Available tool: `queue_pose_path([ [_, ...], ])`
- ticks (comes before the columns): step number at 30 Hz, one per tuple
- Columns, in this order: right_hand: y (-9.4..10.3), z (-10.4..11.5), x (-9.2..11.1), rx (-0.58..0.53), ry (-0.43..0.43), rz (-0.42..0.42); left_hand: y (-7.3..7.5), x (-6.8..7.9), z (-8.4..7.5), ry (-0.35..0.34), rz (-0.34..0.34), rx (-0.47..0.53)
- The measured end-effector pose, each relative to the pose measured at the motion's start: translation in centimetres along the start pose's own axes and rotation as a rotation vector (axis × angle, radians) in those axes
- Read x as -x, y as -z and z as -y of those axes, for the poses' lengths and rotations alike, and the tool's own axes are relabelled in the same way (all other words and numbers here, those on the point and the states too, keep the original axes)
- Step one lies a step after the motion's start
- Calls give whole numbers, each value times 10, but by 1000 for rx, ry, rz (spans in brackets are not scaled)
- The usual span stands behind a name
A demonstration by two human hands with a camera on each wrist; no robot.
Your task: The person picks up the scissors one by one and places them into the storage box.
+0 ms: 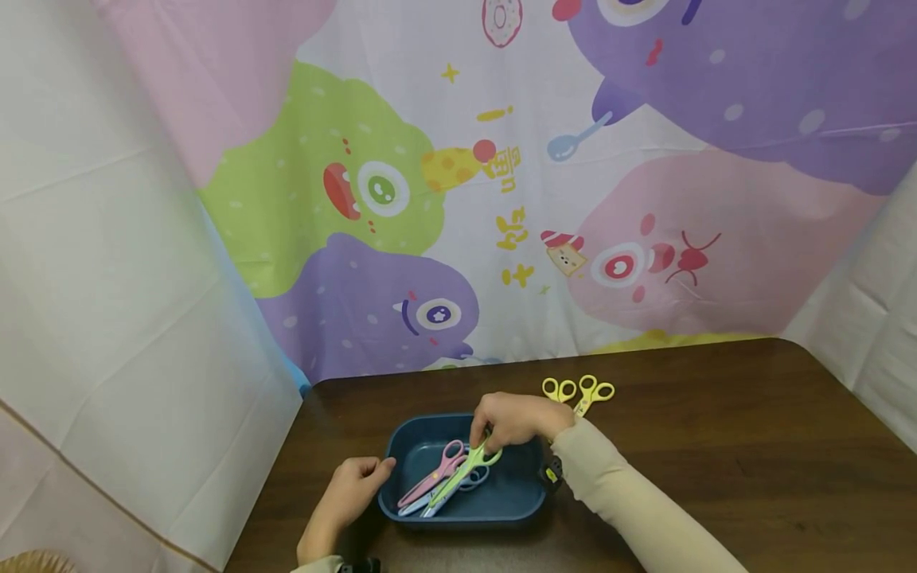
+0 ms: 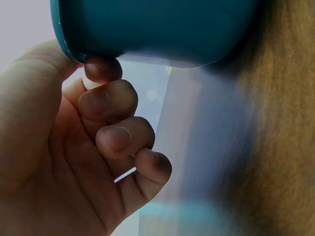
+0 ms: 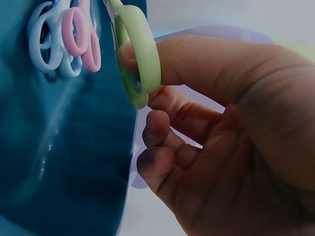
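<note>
A dark blue plastic tray (image 1: pixel 512 492) stands near the table's front edge. My left hand (image 1: pixel 349 487) grips its left rim, thumb on the edge and index finger curled against the outer wall (image 2: pixel 162 29). My right hand (image 1: pixel 517 419) pinches light green scissors (image 1: pixel 458 469) by a handle loop (image 3: pixel 147 54), over the back of the tray. Their blades slant down toward its front left corner. Beneath them lie pink scissors (image 1: pixel 432 479) and light blue scissors (image 1: pixel 476 478), partly covered; their handles show in the right wrist view.
Behind my right wrist, yellow scissors handles (image 1: pixel 596 390) rest on the brown wooden table (image 1: pixel 702 446), their blades hidden by the arm. A cartoon-printed curtain (image 1: pixel 473 239) hangs along the back edge, and plain white cloth (image 1: pixel 143 239) hangs at the left.
</note>
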State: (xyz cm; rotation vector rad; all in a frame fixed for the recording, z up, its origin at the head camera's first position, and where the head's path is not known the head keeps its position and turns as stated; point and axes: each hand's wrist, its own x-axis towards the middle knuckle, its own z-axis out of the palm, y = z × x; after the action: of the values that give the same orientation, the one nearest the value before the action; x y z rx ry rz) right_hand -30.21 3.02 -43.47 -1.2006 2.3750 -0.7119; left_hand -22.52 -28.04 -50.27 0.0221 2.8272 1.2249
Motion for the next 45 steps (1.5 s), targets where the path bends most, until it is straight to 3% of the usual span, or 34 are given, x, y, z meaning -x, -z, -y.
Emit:
queue_pose_path([
  [15, -6, 4, -5, -19, -41, 41, 1, 1, 0, -8, 5, 10],
  [26, -9, 6, -11, 6, 14, 59, 1, 1, -1, -15, -2, 4],
  [45, -18, 2, -16, -29, -66, 46, 2, 1, 0, -32, -6, -9],
])
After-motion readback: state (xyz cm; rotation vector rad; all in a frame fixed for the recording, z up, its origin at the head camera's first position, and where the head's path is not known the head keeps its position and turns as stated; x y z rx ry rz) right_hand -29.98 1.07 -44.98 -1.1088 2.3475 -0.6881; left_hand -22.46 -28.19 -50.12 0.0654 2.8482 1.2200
